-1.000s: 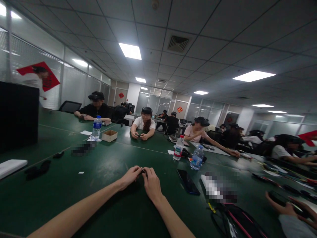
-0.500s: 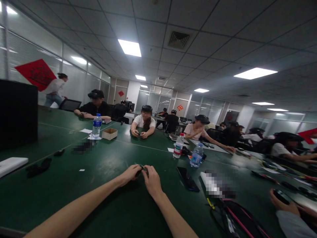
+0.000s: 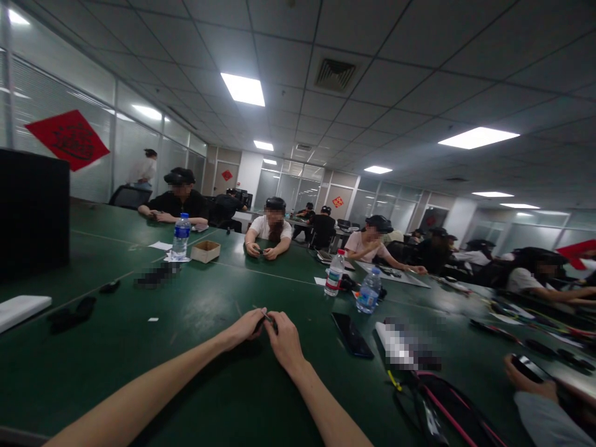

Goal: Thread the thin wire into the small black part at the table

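Over the green table [image 3: 205, 379], my left hand [image 3: 248, 328] and my right hand [image 3: 285, 340] meet in front of me. Both have their fingers closed around a small dark object [image 3: 267, 318] with a thin pale edge at its top. The fingers cover most of it, so its kind cannot be made out. Thumbs and fingertips of the two hands almost touch. To the right of my right hand lies a black phone [image 3: 352, 335].
Two water bottles [image 3: 334, 273] stand beyond the phone. A third bottle [image 3: 180, 237] is beside an open cardboard box [image 3: 205, 251]. A black bag with pink trim [image 3: 459, 403] lies at right, near another person's hand [image 3: 531, 380] holding a dark device. Several people sit around.
My fingertips have drawn closer together around the small object. In the background, a walking person has moved away, and a seated person at right has pulled an outstretched arm back.
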`<state>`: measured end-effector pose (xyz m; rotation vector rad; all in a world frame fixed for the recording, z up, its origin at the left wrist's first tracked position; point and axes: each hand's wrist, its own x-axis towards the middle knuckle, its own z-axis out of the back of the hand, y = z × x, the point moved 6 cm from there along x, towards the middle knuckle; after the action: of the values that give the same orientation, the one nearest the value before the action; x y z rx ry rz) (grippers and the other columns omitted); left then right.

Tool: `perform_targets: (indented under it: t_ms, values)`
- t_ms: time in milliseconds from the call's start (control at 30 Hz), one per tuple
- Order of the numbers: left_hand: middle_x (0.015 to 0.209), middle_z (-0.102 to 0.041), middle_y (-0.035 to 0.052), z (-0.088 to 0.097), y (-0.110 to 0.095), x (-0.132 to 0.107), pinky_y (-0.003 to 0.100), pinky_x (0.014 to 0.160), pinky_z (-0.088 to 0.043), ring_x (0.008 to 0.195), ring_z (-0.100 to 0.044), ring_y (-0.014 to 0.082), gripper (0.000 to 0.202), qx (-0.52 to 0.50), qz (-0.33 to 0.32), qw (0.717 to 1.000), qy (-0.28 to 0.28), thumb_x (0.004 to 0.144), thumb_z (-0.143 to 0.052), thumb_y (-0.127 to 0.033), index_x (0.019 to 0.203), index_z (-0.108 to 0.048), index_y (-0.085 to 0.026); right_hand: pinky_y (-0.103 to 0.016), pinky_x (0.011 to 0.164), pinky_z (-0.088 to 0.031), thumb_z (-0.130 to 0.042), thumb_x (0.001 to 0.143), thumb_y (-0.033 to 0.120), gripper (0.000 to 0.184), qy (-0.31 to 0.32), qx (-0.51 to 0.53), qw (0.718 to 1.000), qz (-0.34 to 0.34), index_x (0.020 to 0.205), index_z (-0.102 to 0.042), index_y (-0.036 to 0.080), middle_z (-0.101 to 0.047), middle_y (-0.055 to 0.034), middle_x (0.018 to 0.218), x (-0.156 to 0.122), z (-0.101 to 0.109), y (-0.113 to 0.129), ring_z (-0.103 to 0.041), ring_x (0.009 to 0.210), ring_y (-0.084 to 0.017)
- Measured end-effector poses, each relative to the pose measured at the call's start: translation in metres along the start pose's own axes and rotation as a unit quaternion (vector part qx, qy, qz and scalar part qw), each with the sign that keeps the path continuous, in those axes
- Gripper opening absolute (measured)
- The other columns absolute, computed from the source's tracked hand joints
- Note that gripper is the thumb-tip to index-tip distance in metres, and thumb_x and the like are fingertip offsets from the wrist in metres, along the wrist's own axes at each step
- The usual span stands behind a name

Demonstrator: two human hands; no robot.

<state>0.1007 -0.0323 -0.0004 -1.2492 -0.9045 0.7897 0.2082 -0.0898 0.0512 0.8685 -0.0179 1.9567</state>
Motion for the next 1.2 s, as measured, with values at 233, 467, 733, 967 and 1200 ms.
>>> perform_targets:
  t_ms: [233,467,733,967,1200]
  values:
    - [0.049,-0.038,-0.0079,0.003,0.012,0.007,0.021,0.042,-0.019,0.041,-0.033,0.0079,0.049,-0.041,0.009,0.999,-0.012,0.078,-0.039,-0.068,0.081,-0.045,-0.019,-0.026,0.07,-0.044,-0.036,0.095,0.036,0.03,-0.007,-0.005,1.0,-0.003,0.103,-0.06,0.021,-0.061,-0.0067,0.096,0.0,-0.001,0.0,-0.059,0.085,-0.018]
    - [0.053,-0.043,-0.0066,0.004,0.007,0.002,0.019,0.043,-0.018,0.042,-0.036,0.0073,0.051,-0.098,0.034,0.994,-0.036,0.075,-0.045,-0.069,0.081,-0.045,-0.018,-0.027,0.068,-0.043,-0.039,0.093,0.039,0.028,0.027,-0.049,0.998,-0.036,0.098,-0.059,0.021,-0.06,-0.0051,0.093,-0.003,-0.002,0.001,-0.058,0.079,-0.017]
    - [0.045,-0.043,-0.0061,0.006,0.009,0.002,0.018,0.038,-0.015,0.034,-0.031,0.0071,0.051,-0.101,0.042,0.993,-0.044,0.078,-0.036,-0.069,0.076,-0.042,-0.019,-0.029,0.077,-0.044,-0.037,0.089,0.02,0.023,0.048,-0.028,0.997,-0.057,0.101,-0.057,0.02,-0.059,-0.0063,0.101,-0.002,-0.004,-0.004,-0.058,0.086,-0.018]
    - [0.043,-0.042,-0.0063,0.011,0.011,0.003,0.017,0.035,-0.017,0.031,-0.029,0.0068,0.051,-0.12,0.025,0.989,-0.083,0.079,-0.034,-0.07,0.076,-0.043,-0.02,-0.031,0.085,-0.045,-0.03,0.094,0.022,0.033,0.034,-0.001,0.998,-0.05,0.117,-0.052,0.018,-0.057,-0.0094,0.112,0.001,-0.006,-0.01,-0.058,0.096,-0.019]
    - [0.037,-0.034,-0.0054,0.015,0.003,0.002,0.019,0.035,-0.018,0.03,-0.026,0.0065,0.054,-0.104,-0.017,0.989,-0.105,0.082,-0.03,-0.067,0.058,-0.041,-0.019,-0.03,0.085,-0.046,-0.029,0.095,0.023,0.038,0.047,-0.025,0.998,-0.029,0.13,-0.044,0.018,-0.055,-0.0105,0.119,0.002,-0.011,-0.011,-0.058,0.1,-0.019]
